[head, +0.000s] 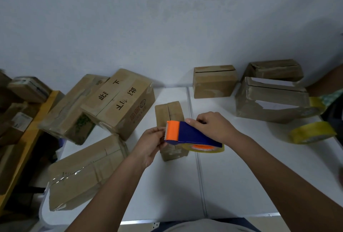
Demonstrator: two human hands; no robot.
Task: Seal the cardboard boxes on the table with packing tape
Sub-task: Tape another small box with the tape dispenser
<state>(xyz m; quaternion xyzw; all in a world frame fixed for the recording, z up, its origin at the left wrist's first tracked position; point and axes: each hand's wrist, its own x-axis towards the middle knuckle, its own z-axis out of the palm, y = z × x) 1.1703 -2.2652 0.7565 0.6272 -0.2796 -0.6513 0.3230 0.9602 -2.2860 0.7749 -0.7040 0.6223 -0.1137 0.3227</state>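
A blue tape dispenser (193,136) with an orange toothed cutter and a yellowish roll of tape under it is held above the white table (241,166). My right hand (213,125) grips the dispenser's blue body from above. My left hand (151,143) has its fingers at the orange cutter end, pinching there; the tape end itself is too thin to see. Just behind and below the dispenser stands a small cardboard box (169,114) with its top flaps shut along a middle seam.
Larger boxes lie at the left: one printed with black characters (118,101), one under it (70,113), one with clear tape at the front (83,172). At the back right stand three more boxes (213,83). A loose yellow tape roll (313,132) lies at right.
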